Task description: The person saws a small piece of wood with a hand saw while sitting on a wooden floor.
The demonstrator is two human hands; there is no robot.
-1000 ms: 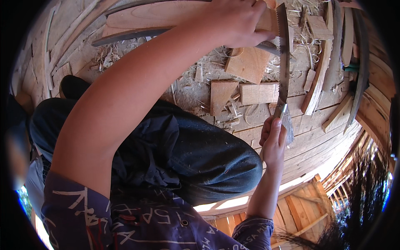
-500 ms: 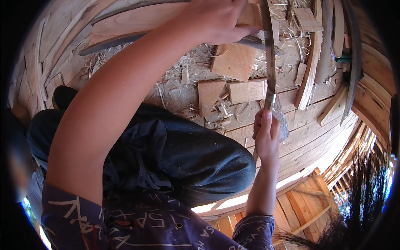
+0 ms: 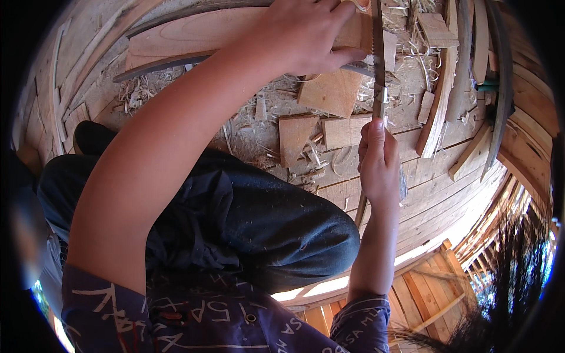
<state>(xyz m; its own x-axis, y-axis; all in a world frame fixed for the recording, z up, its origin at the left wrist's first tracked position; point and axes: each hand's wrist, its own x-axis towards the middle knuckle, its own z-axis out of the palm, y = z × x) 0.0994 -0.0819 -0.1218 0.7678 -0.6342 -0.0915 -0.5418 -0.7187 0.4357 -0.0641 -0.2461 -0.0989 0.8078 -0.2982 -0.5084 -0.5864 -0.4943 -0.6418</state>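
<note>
My right hand (image 3: 379, 159) is closed around the handle of a handsaw (image 3: 378, 56). Its narrow toothed blade points away from me and crosses the right end of a pale wooden board (image 3: 176, 34). My left hand (image 3: 312, 38) grips that board just left of the blade, thumb along the near side and fingers over the top. How far the teeth sit in the wood I cannot tell. A dark curved strip (image 3: 168, 63) runs along the board's near edge. Beneath the board's right end lies a square wood offcut (image 3: 331, 91).
Two more offcuts, a notched one (image 3: 297, 132) and a rectangular one (image 3: 344, 132), lie nearer to me among curled shavings (image 3: 138, 94). Long wooden strips (image 3: 438, 106) stand along the right. My bent knee (image 3: 318, 235) is below the right hand's work area.
My right hand has pushed the saw forward, away from me. My left hand stays on the board, shifted slightly.
</note>
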